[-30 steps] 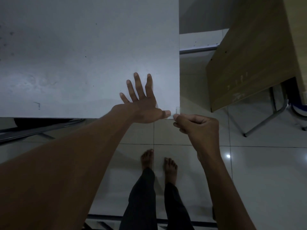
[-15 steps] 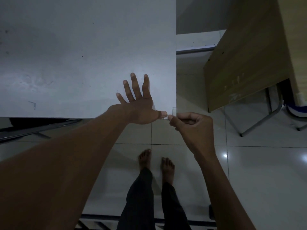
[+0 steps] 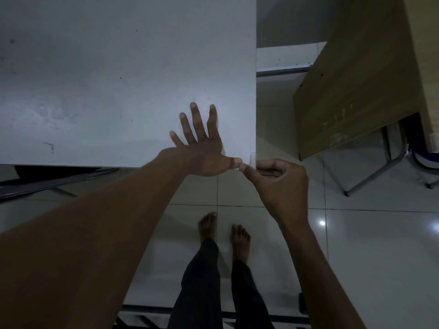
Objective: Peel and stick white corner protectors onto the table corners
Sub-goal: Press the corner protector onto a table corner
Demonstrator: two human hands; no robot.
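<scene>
The white table (image 3: 118, 79) fills the upper left, its near right corner at the centre of the view. A small clear-white corner protector (image 3: 253, 158) sits on that corner. My left hand (image 3: 202, 148) lies flat on the tabletop with fingers spread, its thumb pressing along the front edge beside the protector. My right hand (image 3: 278, 179) is curled just off the corner, thumb and forefinger pinching the protector against the edge. Most of the protector is hidden by my fingers.
A wooden desk (image 3: 361, 74) on a metal frame stands to the right, with a narrow gap of tiled floor (image 3: 356, 245) between the two. My bare feet (image 3: 223, 231) stand below the corner. Metal bars run under the table at the left and bottom.
The hands have stayed at the corner; my right thumb tip has closed in to meet my left thumb at the front edge. The view shifted slightly.
</scene>
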